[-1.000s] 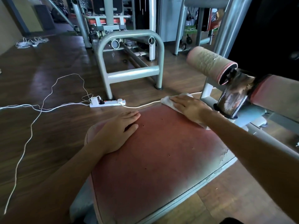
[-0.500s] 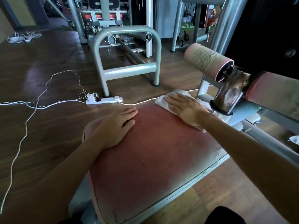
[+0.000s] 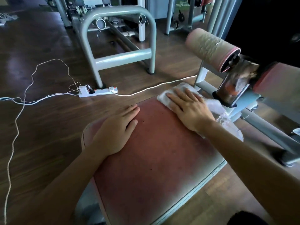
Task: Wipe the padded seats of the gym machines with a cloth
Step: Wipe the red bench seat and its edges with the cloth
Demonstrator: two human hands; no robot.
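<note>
Head view: the red padded seat (image 3: 154,151) fills the frame below me. The white cloth (image 3: 164,97) lies on its far right corner, flattened under my right hand (image 3: 190,109). That hand is spread flat with straight fingers, pressing rather than gripping, which I judge lets the whole cloth drag across the padding. My left hand (image 3: 115,132) lies flat and empty on the seat's far left part, well apart from the right, probably bracing my lean over the pad. The cloth's loose end trails off the seat's right edge toward the machine's frame. Beyond, a power strip (image 3: 97,91) and its white cable (image 3: 154,86) lie on the wooden floor (image 3: 48,127), near the seat's far edge.
</note>
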